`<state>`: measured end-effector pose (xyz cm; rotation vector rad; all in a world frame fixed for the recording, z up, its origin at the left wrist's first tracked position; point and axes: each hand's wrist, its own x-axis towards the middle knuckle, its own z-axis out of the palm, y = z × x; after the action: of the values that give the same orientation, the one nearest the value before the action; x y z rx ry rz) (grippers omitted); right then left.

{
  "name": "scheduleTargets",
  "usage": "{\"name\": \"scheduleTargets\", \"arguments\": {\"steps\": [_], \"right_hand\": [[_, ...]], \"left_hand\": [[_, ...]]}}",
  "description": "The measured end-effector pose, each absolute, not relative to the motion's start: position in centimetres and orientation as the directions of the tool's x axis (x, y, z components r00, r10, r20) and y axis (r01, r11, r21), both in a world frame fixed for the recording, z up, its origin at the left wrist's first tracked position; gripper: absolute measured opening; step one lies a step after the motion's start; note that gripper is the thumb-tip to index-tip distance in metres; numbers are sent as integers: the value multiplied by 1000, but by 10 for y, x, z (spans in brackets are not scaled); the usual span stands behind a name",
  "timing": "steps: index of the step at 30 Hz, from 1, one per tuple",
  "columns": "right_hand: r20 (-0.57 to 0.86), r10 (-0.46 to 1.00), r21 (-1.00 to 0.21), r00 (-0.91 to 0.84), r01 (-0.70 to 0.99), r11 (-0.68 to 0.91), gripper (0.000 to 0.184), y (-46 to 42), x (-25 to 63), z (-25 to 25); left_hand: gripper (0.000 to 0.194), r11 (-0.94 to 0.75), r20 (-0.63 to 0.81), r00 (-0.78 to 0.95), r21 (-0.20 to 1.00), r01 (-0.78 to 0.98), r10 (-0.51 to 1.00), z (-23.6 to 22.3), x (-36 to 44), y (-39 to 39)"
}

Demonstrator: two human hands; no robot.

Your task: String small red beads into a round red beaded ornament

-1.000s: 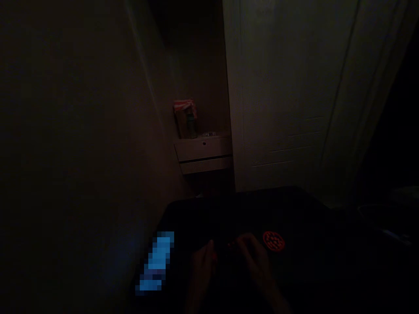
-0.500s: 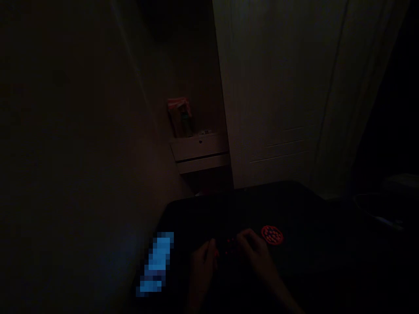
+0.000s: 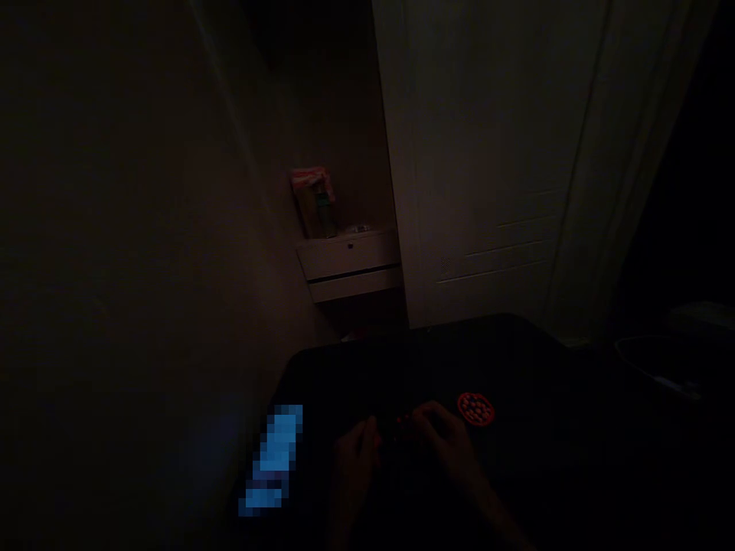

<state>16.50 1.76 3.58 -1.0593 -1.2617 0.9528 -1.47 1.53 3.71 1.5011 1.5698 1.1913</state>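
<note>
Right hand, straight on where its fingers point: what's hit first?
Probably the small red bits just left of the right hand; too dark to judge depth or whether they already touch.

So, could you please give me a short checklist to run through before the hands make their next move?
1. Enough light to work by: not ok, the scene is very dark.
2. Both hands in view: ok, the left hand and right hand both show.
3. Left hand's hold: cannot tell, only a red spot shows by its fingertips.
4. Right hand's hold: cannot tell, small red bits show near its fingertips.
5. Red disc in view: ok, it lies close to the right hand, on its right.
6. Blue glowing patch apart from the left hand: ok, a dark gap shows between them.
</note>
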Motion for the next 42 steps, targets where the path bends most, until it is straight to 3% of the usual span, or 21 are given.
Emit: {"name": "scheduleTargets", "arguments": {"steps": [35,42], "right_hand": [[242,970,-968,22,-68,243,23,20,165,29],[169,986,-973,9,-161,168,30,20,165,26]], "left_hand": [[60,-101,157,-106,908,407,982,26,-19,17],[61,-107,161,-104,909,403,981,28,-18,19]]}}
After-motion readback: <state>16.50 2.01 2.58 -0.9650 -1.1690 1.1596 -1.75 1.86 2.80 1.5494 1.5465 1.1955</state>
